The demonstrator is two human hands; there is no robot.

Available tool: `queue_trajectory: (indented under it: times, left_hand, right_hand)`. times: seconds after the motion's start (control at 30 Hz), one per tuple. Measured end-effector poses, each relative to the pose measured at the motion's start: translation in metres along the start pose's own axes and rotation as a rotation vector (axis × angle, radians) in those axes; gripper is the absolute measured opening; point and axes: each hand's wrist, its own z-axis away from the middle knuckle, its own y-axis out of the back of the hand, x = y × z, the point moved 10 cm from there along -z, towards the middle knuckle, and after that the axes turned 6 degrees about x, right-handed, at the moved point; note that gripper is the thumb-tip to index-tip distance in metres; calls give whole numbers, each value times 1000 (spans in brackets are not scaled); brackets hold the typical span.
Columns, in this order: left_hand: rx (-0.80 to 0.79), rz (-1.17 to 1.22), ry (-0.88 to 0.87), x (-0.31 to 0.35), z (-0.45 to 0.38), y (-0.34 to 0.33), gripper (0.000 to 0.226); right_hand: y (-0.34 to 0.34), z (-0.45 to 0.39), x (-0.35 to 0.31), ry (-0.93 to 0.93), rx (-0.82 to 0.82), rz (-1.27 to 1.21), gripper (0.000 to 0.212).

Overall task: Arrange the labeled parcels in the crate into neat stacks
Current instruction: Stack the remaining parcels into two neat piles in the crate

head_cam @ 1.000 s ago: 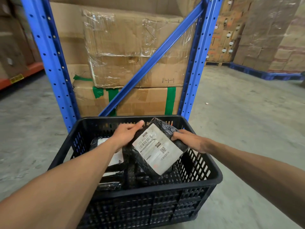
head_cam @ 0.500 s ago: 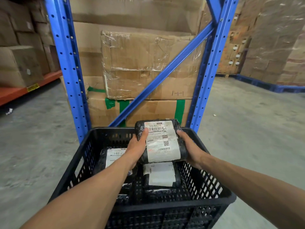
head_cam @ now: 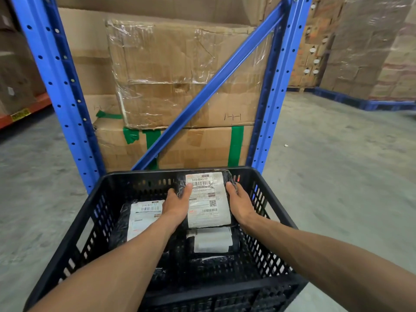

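Observation:
A black slotted plastic crate (head_cam: 265,183) stands on the floor in front of me. Both hands hold a black-wrapped parcel (head_cam: 208,199) with a white label reading 310-BAL17, label up, at the crate's far right side. My left hand (head_cam: 177,203) grips its left edge and my right hand (head_cam: 239,204) grips its right edge. Below it lies another labeled parcel (head_cam: 212,242). A third labeled parcel (head_cam: 141,217) lies at the left of the crate, partly hidden by my left forearm. More black parcels lie underneath, too dark to tell apart.
A blue steel rack (head_cam: 67,109) with a diagonal brace rises just behind the crate, holding stacked cardboard boxes (head_cam: 175,82). Wrapped pallets of boxes (head_cam: 371,52) stand at the back right on blue pallets. Grey concrete floor lies on both sides.
The held parcel has turned from tilted to straight, label up, and has come down toward the far right of the crate. The parcel beneath it is now uncovered.

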Motion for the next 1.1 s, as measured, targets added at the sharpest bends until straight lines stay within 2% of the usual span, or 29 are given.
queue_trajectory:
  times: [0.1,0.27,0.47,0.67,0.8,0.9,1.0,1.1]
  left_hand:
    - [-36,-85,43,-10,-2,-15,93]
    - [-92,-200,66,-26,0,-37,85]
    - [-202,-304,73,-42,4,-62,82]
    - [-154,-317,124,-44,0,-59,78]
    - [-67,-317,133,-45,0,-52,71]
    - [-71,-312,133,-45,-1,-53,76]
    - [-90,-307,121,-43,-3,-53,78]
    - [-100,-379,13,-31,-1,-52,75]
  right_hand:
    - [0,-5,13,-23,48,20,45]
    - [5,-12,45,-94,90,104,43]
    - [6,-14,81,-208,33,248,48]
    - [-12,-14,86,-319,-94,123,50]
    - [-23,-21,87,-311,-147,187,50]
    - [-25,-26,88,-288,-164,226,54]
    - [-20,-31,86,-250,-171,385,72]
    - [-15,-37,79,-163,-189,712,80]
